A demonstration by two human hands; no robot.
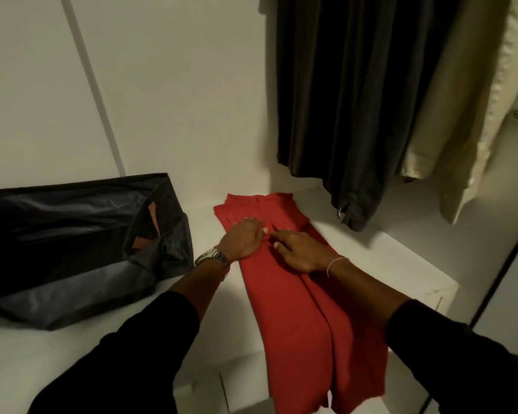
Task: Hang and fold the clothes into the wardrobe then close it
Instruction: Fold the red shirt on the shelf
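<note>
Red garment (299,309) laid lengthwise on white wardrobe shelf (386,264), folded into a long narrow strip, far end near the back wall, near end hanging over the shelf's front edge. Left hand (245,237) flat on the garment's far part, fingers straight and spread, pressing down, gripping nothing. Right hand (299,249) just beside it, touching at the fingertips, fingers slightly bent, resting on the cloth; no fold plainly pinched. Silver watch (211,256) on the left wrist, thin bracelet (335,262) on the right, black sleeves on both arms. Dark fabric box (72,240) on the shelf to the left, apart from the garment, top open. Dark clothes (350,100) and a cream coat (461,115) hanging far right above the shelf.
</note>
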